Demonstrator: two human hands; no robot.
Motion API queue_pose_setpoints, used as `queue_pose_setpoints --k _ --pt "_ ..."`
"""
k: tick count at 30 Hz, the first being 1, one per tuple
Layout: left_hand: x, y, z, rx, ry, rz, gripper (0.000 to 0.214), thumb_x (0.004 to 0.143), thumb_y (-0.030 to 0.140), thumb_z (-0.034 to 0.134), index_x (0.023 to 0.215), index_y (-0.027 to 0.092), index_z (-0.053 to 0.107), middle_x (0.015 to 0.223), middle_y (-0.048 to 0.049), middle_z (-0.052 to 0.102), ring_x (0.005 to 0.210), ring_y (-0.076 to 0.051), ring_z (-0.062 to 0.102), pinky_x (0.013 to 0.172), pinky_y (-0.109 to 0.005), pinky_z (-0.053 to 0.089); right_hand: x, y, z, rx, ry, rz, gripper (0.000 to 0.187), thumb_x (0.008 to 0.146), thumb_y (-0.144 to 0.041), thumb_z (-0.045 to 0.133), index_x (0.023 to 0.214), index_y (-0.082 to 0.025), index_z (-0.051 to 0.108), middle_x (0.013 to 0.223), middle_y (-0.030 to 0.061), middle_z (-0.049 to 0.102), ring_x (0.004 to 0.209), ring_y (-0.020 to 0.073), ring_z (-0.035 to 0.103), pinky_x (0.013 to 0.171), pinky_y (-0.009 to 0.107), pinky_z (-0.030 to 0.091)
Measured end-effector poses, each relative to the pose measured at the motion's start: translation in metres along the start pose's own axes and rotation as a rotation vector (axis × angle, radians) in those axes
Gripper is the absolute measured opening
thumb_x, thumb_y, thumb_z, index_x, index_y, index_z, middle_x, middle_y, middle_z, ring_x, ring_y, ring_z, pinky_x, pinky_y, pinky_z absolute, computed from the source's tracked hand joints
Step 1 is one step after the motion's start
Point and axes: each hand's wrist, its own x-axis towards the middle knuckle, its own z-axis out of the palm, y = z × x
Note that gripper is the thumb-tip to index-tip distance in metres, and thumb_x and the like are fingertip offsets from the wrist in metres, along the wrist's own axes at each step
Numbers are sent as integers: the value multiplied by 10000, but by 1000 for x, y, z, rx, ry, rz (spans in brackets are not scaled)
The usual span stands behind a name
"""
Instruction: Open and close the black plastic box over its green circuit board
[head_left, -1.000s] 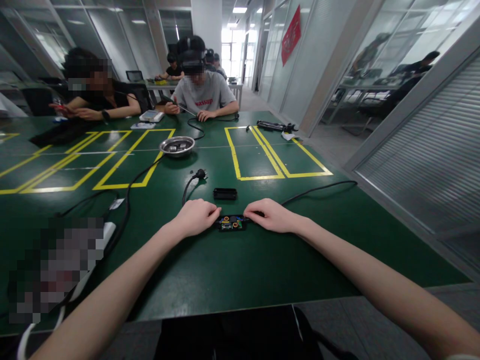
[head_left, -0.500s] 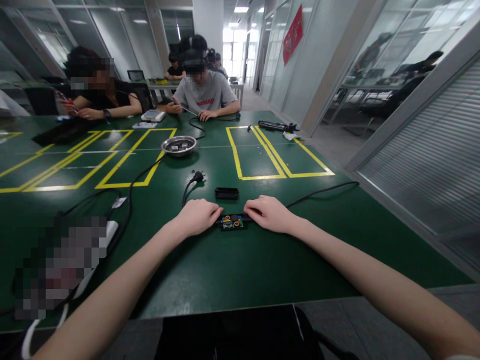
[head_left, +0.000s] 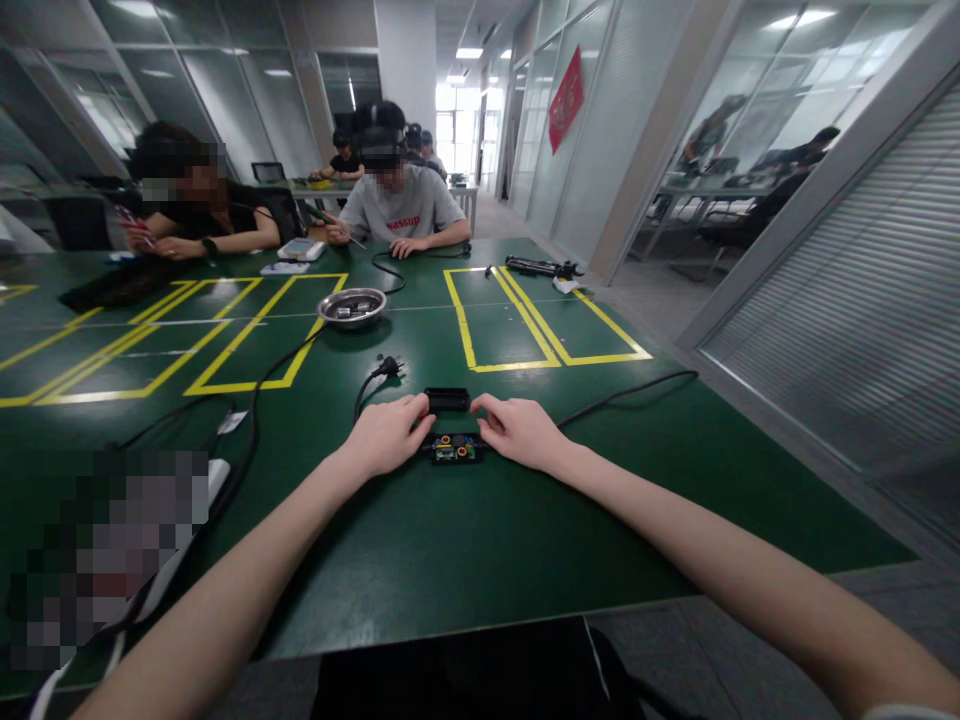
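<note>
A circuit board in a black adapter housing half (head_left: 455, 449) lies open on the green table, copper-coloured coils showing. Just beyond it sits the black housing cover (head_left: 448, 399), hollow side up. My left hand (head_left: 386, 435) is at the left of both, its index fingertip at the cover's left end and its thumb apart, near the board. On the other side, my right hand (head_left: 519, 430) has thumb and curved index finger apart, the fingertip close to the cover's right end. Whether either fingertip touches the cover, I cannot tell. Neither hand appears to hold anything.
A black power plug (head_left: 388, 367) with its cord lies beyond my left hand. Farther off stands a metal bowl (head_left: 352, 308) with small parts. Another cable (head_left: 630, 395) runs off to the right. A white power strip (head_left: 169, 550) is at left. Two people work across the table.
Both hands have come away from the ends of the board housing. Their index fingers now reach forward to the cover's two ends. The view has tilted up slightly.
</note>
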Motion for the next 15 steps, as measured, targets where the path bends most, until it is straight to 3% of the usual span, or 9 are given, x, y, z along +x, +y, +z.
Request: queue_pose_setpoints --k 3,6,9,12,15 --pt "1 -9 8 -83 133 54 393 1015 400 442 1322 203 588 1225 -117 671 1064 -258 667 937 -386 516 1 8 4 -20 77 -55 470 908 -245 598 1369 -157 578 1189 148 696 1056 271 651 894 386 492" --pt "4 -18 16 -126 163 104 400 995 427 480 1286 212 653 1416 -136 603 1308 -314 553 1106 -500 435 3 16 8 -12 61 -101 572 918 -272 597 1475 -169 515 1481 184 547 1359 331 491 1110 521 398" --pt "7 -25 22 -256 172 180 313 961 388 531 1102 200 737 1345 -120 669 1276 -285 592 1130 -473 433 4 18 6 86 26 -163 430 945 -272 600 1369 -202 619 1375 152 646 1296 308 554 1101 535 417" --pt "8 -28 23 -452 196 224 202 913 330 587 908 192 734 1213 -106 714 1125 -246 662 1048 -425 497 2 13 2 214 58 -197 290 930 -228 645 1216 -207 687 1168 118 727 1078 259 658 976 454 514" --pt "7 -28 22 -692 171 169 165 840 307 681 934 172 668 1119 -97 704 979 -209 679 889 -371 562 0 7 3 349 82 -151 300 893 -157 673 1190 -196 667 1102 86 704 877 190 673 815 351 556"
